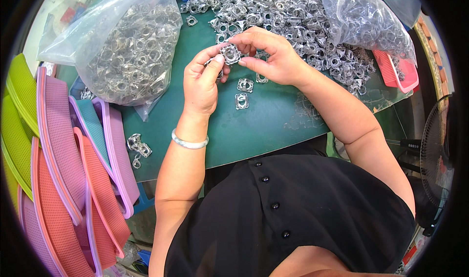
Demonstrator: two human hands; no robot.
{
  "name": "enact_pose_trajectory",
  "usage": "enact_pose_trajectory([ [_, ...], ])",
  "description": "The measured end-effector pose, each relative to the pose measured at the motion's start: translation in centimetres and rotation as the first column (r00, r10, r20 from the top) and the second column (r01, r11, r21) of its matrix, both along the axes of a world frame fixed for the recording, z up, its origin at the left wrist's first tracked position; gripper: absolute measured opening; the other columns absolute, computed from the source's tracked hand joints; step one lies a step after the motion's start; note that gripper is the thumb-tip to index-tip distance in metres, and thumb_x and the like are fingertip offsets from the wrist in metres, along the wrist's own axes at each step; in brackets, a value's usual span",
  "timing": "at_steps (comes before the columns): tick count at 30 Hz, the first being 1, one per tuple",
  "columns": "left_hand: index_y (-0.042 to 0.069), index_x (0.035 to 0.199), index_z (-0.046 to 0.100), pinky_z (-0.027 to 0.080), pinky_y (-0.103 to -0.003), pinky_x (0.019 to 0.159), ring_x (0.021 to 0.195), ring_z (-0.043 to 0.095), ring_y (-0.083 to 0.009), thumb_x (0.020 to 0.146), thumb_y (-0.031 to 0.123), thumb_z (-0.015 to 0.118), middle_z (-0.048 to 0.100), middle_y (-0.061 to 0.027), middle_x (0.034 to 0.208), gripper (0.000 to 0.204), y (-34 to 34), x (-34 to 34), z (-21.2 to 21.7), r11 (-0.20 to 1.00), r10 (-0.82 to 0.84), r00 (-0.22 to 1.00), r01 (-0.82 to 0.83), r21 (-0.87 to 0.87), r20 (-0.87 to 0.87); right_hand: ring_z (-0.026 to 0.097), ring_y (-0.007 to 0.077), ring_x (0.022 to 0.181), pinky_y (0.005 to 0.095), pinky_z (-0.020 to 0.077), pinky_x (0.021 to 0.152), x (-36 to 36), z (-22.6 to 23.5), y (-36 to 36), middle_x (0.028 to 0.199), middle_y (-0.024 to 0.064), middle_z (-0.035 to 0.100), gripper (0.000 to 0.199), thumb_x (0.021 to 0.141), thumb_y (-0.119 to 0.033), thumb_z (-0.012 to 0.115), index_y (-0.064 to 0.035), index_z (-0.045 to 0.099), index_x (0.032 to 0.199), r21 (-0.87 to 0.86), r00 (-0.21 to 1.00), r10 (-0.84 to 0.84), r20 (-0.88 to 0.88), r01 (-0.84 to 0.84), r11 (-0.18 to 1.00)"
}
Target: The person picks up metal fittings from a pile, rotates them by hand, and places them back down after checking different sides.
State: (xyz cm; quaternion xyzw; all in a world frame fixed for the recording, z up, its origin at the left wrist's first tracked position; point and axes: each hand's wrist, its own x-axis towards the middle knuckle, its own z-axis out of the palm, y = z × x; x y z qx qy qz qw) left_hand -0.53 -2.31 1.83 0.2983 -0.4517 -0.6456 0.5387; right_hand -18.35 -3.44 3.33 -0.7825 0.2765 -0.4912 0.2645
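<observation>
Held at upper centre of the frame: one small square metal part [230,53], silver with a round opening, pinched between both hands above the green table [273,125]. Left hand [201,79] curled nearly closed, thumb and forefinger tips gripping the part's lower left edge, remaining fingers folded in (possibly around a second piece, cannot tell). Right hand [273,57] also mostly closed, fingertips clamped on the part's right and upper edge, thumb tucked under. Pale bangle [189,142] worn on the left wrist.

Just below the hands, lying flat on the table: three loose parts [242,101] of the same kind, near each other but apart from the hands. Across the top of the frame: a broad heap of metal parts [273,8], spreading right toward the upper right. At upper left: a clear plastic bag [129,42] stuffed with similar parts; at upper right, a second clear bag [361,18] resting partly on a pink tray [400,74]. Down the left edge: stacked mesh baskets [63,179] in green, purple, teal and salmon. Left of centre on the table, a few stray metal pieces [138,146]. At right edge: a dark fan [437,150].
</observation>
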Motion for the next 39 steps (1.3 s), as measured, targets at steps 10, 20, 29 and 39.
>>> enact_pose_trajectory([
  [10, 0.000, 0.104, 0.058, 0.041, -0.019, 0.055, 0.067, 0.052, -0.0071, 0.084, 0.006, 0.051, 0.060, -0.0028, 0.083, 0.022, 0.08, 0.06, 0.05, 1.000, -0.013, 1.000, 0.013, -0.020, 0.008, 0.055, 0.0113, 0.073, 0.0232, 0.0468, 0.062, 0.08, -0.47, -0.16, 0.083, 0.0052, 0.054, 0.032, 0.072, 0.002, 0.062, -0.0020, 0.056, 0.103, 0.096, 0.997, 0.036, 0.067, -0.043, 0.994],
  [20, 0.000, 0.108, 0.056, 0.041, -0.020, 0.057, 0.069, 0.052, -0.0084, 0.084, 0.008, 0.050, 0.060, -0.0031, 0.084, 0.026, 0.29, -0.07, 0.25, 0.999, -0.002, 0.998, 0.004, -0.033, 0.055, 0.054, 0.0099, 0.084, 0.0241, 0.0451, 0.072, -0.14, -0.57, -0.07, 0.092, 0.0038, 0.054, 0.032, 0.078, 0.002, 0.058, 0.0015, 0.052, 0.109, 0.230, 0.993, 0.086, 0.083, -0.103, 0.968],
  [29, 0.000, 0.107, 0.057, 0.040, -0.019, 0.055, 0.066, 0.051, -0.0065, 0.083, 0.008, 0.052, 0.059, -0.0022, 0.082, 0.026, 0.19, -0.16, 0.16, 0.999, 0.000, 0.999, 0.002, -0.043, 0.045, 0.053, 0.0092, 0.083, 0.0237, 0.0452, 0.074, -0.24, -0.50, -0.03, 0.093, 0.0034, 0.055, 0.031, 0.079, 0.000, 0.059, 0.0013, 0.052, 0.110, 0.252, 0.995, 0.072, 0.072, -0.088, 0.964],
  [39, -0.001, 0.109, 0.055, 0.039, -0.020, 0.057, 0.068, 0.051, -0.0082, 0.083, 0.008, 0.049, 0.059, -0.0033, 0.083, 0.028, 0.26, -0.04, 0.32, 0.999, -0.018, 0.999, 0.020, -0.034, 0.051, 0.053, 0.0094, 0.084, 0.0242, 0.0455, 0.074, -0.26, -0.52, -0.04, 0.093, 0.0035, 0.055, 0.032, 0.079, 0.000, 0.059, 0.0016, 0.052, 0.110, 0.257, 0.993, 0.084, 0.085, -0.103, 0.961],
])
